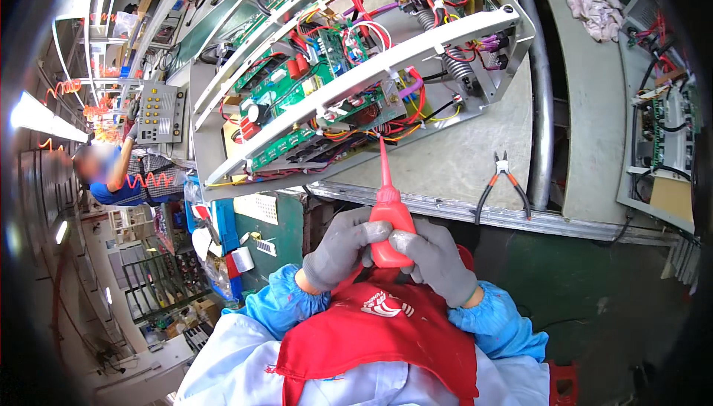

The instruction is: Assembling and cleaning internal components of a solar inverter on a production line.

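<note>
"What is held, and where?"

"A red bottle (392, 226), at frame centre, is gripped between the left hand (339, 250) and right hand (441, 260); its nozzle (385, 172) is pointed toward wiring (417, 111) in the open chassis (475, 28), upper centre. Contact cannot be told."

"Which step?"

"Aiming, apparently; a steadied tip seems to be called for."

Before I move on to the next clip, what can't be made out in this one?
In the head view:
- Left hand and right hand: some fingers are hidden behind the red bottle.
- Nozzle: its tip is too small against the wiring to tell whether they touch.
- Right-hand electronics unit: cut off by the dark lens rim.
- Co-worker's head: blurred.
</note>
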### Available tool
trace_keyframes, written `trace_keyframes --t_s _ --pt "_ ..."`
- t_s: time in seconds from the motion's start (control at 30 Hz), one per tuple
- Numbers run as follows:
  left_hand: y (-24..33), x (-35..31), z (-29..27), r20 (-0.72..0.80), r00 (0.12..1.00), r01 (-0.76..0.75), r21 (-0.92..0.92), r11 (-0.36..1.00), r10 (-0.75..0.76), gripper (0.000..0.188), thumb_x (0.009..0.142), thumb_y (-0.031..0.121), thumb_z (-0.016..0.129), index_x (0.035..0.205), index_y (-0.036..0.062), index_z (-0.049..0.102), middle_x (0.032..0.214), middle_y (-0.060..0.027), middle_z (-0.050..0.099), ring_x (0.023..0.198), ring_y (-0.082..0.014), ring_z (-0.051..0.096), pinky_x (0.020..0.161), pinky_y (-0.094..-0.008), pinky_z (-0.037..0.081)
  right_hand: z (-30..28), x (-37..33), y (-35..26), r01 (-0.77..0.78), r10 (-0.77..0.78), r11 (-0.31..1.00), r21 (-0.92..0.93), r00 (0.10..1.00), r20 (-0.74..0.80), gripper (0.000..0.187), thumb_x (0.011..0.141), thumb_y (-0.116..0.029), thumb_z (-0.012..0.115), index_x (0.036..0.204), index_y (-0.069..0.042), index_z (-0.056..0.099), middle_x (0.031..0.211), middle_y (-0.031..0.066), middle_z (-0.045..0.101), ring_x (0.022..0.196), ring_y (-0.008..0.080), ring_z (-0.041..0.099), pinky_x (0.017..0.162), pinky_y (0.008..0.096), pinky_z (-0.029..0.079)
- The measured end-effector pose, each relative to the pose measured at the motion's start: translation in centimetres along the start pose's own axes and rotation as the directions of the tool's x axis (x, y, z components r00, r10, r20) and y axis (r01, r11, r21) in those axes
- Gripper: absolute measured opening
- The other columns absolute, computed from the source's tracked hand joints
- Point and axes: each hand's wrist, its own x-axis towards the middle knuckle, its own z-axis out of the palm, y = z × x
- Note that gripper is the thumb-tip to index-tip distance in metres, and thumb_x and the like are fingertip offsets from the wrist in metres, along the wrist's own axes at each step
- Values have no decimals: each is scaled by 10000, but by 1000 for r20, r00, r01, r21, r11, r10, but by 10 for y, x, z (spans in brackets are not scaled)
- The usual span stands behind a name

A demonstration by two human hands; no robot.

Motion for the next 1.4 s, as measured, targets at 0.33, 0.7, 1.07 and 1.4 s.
trace_keyframes --t_s 0.33,0.7,1.07,1.4 --pt "10 23 14 81 991 -111 64 992 106 386 854 395 642 906 13 628 702 -18 569 548 -77 486 489 -219 364 23 -12 7 131 -82 987 97 913 -399 296 918 -305 540 947 -28 640 619 15 526 458 67 431 420 228 342" --pt "48 44 47 201 921 -319 -103 942 333 380 831 391 644 899 18 618 688 -15 542 567 -82 479 486 -248 353 20 -27 -42 295 -284 952 -76 770 -571 335 916 -325 518 980 -25 650 613 13 538 450 58 423 403 228 312" --pt "78 61 56 233 846 -460 -138 877 480 305 845 272 620 945 -17 629 847 -48 627 736 -115 576 676 -265 476 15 -17 -67 337 -351 931 -142 716 -604 366 917 -392 516 869 -46 623 574 10 530 412 69 429 376 226 309" --pt "87 73 64 139 890 -425 -95 900 434 308 810 285 653 875 -16 636 763 -63 612 633 -119 585 540 -259 466 -1 -10 -74 401 -372 912 -81 729 -575 352 908 -379 529 887 -39 619 580 16 521 416 67 424 378 228 312"
